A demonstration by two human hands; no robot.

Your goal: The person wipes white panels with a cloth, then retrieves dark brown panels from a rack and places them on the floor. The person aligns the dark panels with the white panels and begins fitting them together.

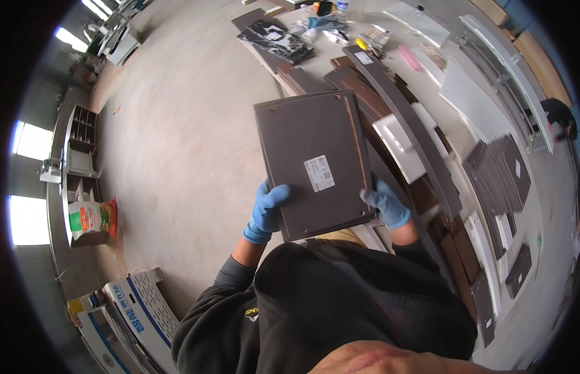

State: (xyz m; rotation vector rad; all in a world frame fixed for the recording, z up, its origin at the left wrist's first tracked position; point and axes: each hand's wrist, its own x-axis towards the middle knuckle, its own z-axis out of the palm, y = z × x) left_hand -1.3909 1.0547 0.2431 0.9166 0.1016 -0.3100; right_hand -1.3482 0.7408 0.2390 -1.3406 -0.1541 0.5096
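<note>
Head view, with hours read from its centre: pale grey floor (171, 137) spreads between 9 and 12 o'clock. At 2 o'clock lies a long dark board (421, 124), and at 3 o'clock a stack of dark panels (497, 177). A white-and-blue carton (143, 305) is at 8 o'clock. Raised at the centre is a dark brown panel (302, 137), small holes near its corners and a brown strip along its 3 o'clock side. Beyond it at 2 o'clock is a white slotted piece (410, 161). Both hands wear blue gloves: the left hand (266, 209) grips the panel at its 8 o'clock edge, the right hand (387, 202) at 4 o'clock, fingers partly hidden beneath. Smallest is the white label (319, 173) on the panel's face.
</note>
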